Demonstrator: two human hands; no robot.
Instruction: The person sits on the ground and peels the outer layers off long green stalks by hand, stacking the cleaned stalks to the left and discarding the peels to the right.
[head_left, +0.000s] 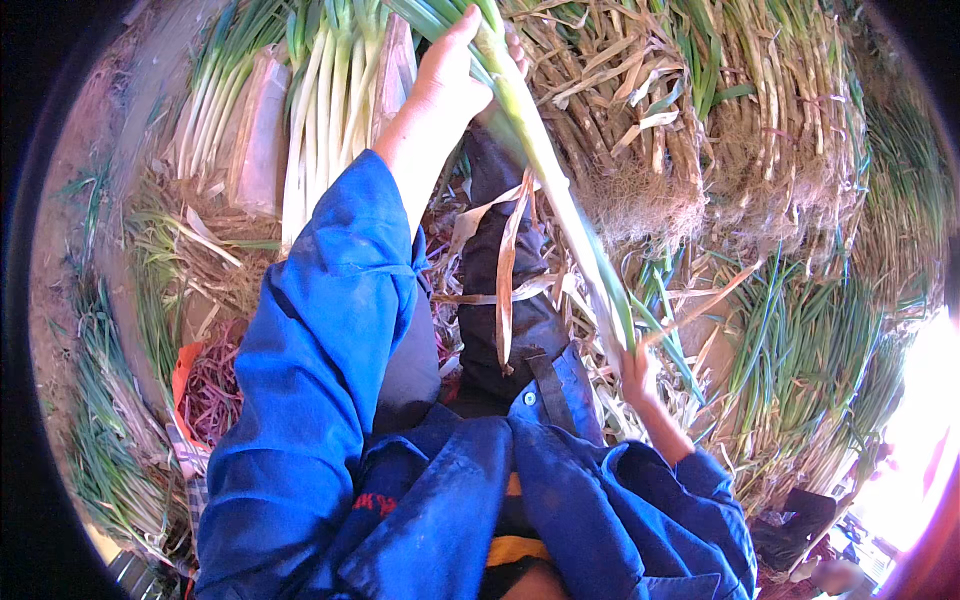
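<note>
A long green onion slants across the view from the top middle to the lower right. My left hand grips its green upper part. Near its lower, white end, my right hand holds the onion together with a strip of green leaf; blur hides the exact finger positions. Dry brown leaf strips hang beside the stalk over my dark trouser leg. Left of my left hand, cleaned green onions with white stems lie next to a wooden block.
Untrimmed onions with dry leaves and roots are heaped at the upper right, more bundles beyond. Green-leaved onions lie at right. A second block stands upper left, above an orange-edged container of reddish strips.
</note>
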